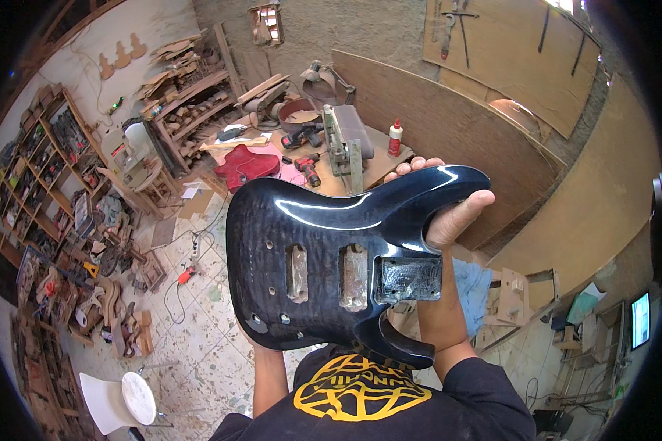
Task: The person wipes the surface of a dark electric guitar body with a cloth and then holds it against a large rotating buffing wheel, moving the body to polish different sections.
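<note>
A glossy blue-black electric guitar body (pixel 312 264) is raised before my chest, its face toward the camera. Two pickup slots and a neck pocket are cut through or into its face, with small holes near the wide end. My right hand (pixel 449 220) is closed on the horn at the upper right, fingers behind its top edge and thumb at its tip. From below, my left forearm (pixel 270 378) reaches up to the body's lower left edge. The guitar body hides my left hand and its fingers.
Behind the guitar body, a workbench holds a red guitar body (pixel 248 167), a red cordless drill (pixel 307 169), a belt sander (pixel 346 140) and a glue bottle (pixel 395 140). Crowded shelves (pixel 44 169) line the left. A white chair (pixel 110 400) stands lower left.
</note>
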Demonstrator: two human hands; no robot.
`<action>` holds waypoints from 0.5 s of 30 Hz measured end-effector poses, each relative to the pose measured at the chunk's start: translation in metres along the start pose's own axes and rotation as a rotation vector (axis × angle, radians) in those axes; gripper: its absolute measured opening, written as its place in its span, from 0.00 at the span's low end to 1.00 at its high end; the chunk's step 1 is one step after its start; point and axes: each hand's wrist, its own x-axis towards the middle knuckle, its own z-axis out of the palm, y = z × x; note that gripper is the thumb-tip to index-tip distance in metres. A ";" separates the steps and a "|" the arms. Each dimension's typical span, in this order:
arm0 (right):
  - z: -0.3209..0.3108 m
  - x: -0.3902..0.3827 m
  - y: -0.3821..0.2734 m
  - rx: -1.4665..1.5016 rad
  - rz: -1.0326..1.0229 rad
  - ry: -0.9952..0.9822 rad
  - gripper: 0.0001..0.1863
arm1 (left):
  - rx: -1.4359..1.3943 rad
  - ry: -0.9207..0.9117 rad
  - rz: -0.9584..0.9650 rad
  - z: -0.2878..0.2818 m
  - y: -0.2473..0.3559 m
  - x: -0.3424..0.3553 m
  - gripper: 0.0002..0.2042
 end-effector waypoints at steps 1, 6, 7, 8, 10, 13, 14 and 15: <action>-0.001 0.000 -0.001 -0.057 -0.009 -0.008 0.48 | -0.002 0.001 0.000 0.000 -0.001 0.000 0.35; -0.005 -0.002 -0.003 -0.067 0.044 -0.046 0.46 | -0.007 0.004 -0.001 0.000 -0.001 -0.002 0.36; -0.004 -0.002 -0.004 -0.053 0.052 -0.051 0.45 | -0.006 0.001 -0.002 0.001 0.000 -0.001 0.36; -0.003 -0.003 -0.004 -0.038 0.061 -0.056 0.44 | -0.006 0.000 0.000 0.002 0.000 -0.002 0.36; -0.002 0.002 -0.001 0.030 0.035 -0.084 0.44 | -0.010 -0.003 -0.002 0.003 0.002 -0.003 0.37; -0.007 0.007 -0.003 0.137 0.042 -0.158 0.42 | -0.027 -0.017 0.008 0.004 0.006 -0.005 0.37; -0.009 0.010 -0.002 0.202 0.072 -0.226 0.42 | -0.030 -0.023 0.010 0.005 0.009 -0.007 0.37; -0.012 0.012 -0.002 0.267 0.100 -0.294 0.42 | -0.029 -0.031 0.016 0.006 0.011 -0.008 0.37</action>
